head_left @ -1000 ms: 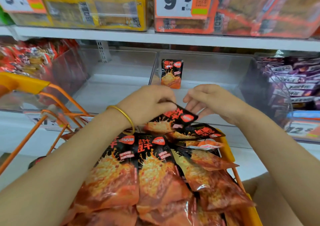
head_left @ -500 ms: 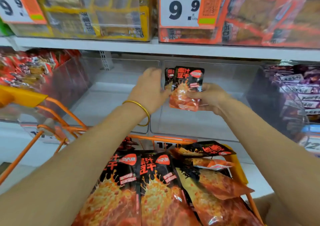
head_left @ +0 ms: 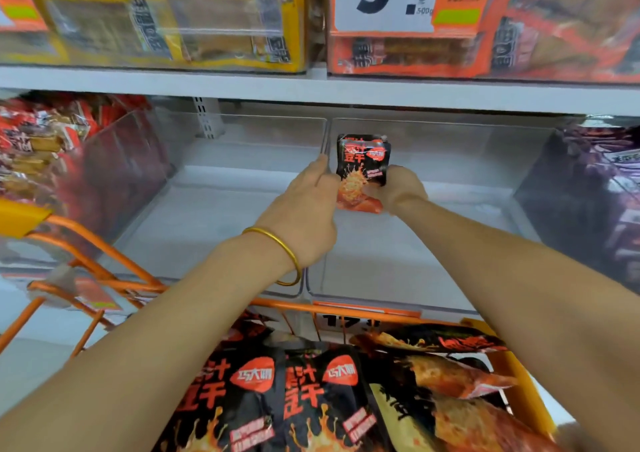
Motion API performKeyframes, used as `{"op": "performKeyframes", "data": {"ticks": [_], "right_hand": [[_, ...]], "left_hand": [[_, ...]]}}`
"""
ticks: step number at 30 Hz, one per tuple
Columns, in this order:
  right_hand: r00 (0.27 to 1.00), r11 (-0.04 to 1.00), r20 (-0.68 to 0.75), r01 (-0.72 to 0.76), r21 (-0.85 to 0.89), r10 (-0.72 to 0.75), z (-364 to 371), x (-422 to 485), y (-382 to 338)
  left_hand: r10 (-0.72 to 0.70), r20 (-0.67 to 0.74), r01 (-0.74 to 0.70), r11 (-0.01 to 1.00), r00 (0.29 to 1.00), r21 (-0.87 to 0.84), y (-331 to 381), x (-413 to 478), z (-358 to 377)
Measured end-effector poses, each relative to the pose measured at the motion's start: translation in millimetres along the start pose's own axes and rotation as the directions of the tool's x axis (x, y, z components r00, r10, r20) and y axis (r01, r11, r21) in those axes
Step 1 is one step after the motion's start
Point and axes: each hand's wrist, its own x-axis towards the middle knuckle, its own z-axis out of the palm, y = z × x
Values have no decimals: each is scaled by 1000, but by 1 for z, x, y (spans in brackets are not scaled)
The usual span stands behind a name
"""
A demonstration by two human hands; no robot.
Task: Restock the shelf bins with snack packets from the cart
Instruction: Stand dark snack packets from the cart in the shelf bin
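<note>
Glossy foil snack packet (head_left: pixel 362 171), clear plastic bin (head_left: pixel 433 243)

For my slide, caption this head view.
Right hand grips a snack packet upright in the shelf bin, left hand at its edge, above the orange cart.

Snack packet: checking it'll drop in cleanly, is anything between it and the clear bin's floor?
Nothing visible does. The left hand and right hand hold the snack packet already inside the clear bin, by its left wall, and the floor beneath looks bare.
</note>
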Motion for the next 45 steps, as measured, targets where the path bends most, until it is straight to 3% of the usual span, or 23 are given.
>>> {"op": "performKeyframes", "data": {"ticks": [4,7,14,20,23,29,35,37,40,42,45], "right_hand": [[998,1000,-62,6,-19,-7,2,3,-9],[1000,1000,-26,-4,-31,3,2,5,-12],[990,979,24,-143,144,141,6,7,-15],[983,980,96,-168,111,157,-11,-14,-17],[969,998,245,-50,34,41,-40,-50,-27],[867,945,377,312,98,-325,-107,-168,-29],[768,922,536,382,56,-351,-131,-219,3],[768,886,522,462,-48,-372,-124,-219,12],[802,822,378,548,-156,-463,-119,-217,13],[821,842,253,538,-43,-512,-120,-215,7],[860,819,118,419,393,-496,-119,-211,-6]], "left_hand": [[-16,17,16,1000,1000,3,2,-1,-2],[-28,22,27,1000,999,10,3,-1,-2],[-33,21,32,999,999,27,3,-2,-1],[24,-103,-33,996,994,-89,0,-13,-11],[38,-217,-76,982,975,-172,-2,-34,-30],[118,-72,-136,931,990,-340,15,-71,-45],[230,88,-201,945,969,-259,50,-71,-26],[231,125,-194,948,965,-252,55,-71,-19],[226,177,-177,950,958,-259,59,-71,-12],[210,208,-151,952,955,-266,60,-70,-10],[154,134,-100,934,979,-344,58,-64,-10]]}}
